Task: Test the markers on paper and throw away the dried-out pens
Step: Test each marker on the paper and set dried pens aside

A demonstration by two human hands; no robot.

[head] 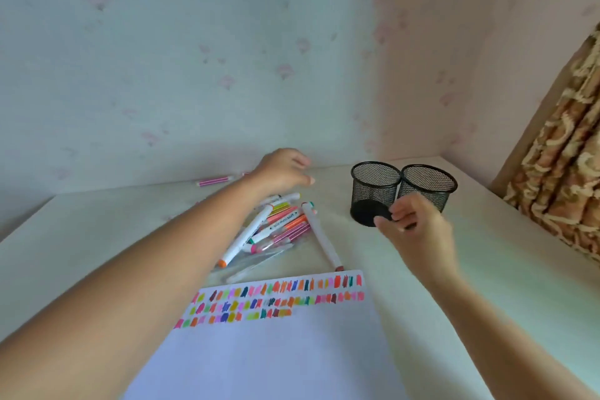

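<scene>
Left hand (285, 172): we see relaxed fingers above the marker pile (279, 227), holding nothing | right hand (414, 224): fingers curled before two black mesh cups (375, 185); we cannot tell if it grips anything | pile lies just beyond the swatch-striped paper (276, 351)

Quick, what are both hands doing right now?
Left hand: open, above the markers, holding nothing.
Right hand: fingers curled; cannot tell whether they hold something.

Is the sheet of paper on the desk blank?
No, the paper carries three rows of short coloured marker strokes along its far edge.
</scene>
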